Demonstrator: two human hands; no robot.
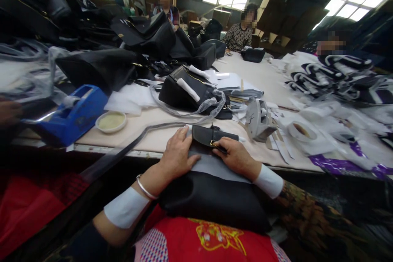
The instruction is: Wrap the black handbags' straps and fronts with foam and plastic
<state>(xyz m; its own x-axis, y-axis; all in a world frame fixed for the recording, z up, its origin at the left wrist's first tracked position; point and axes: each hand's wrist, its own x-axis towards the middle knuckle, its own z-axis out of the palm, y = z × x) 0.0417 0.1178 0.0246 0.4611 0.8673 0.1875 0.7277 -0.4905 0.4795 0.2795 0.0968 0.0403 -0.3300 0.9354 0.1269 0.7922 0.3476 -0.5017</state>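
Note:
A black handbag lies across my lap against the table edge, its grey inner side facing up. My left hand rests flat on the bag's top left part, fingers stretched out and together. My right hand pinches the bag's black flap at a small gold metal clasp. A long black strap runs from the bag leftward and down off the table.
A blue tape dispenser and a small white dish stand at the left. A black bag in clear plastic, paper rolls and piles of black bags cover the table. Three people sit at the far side.

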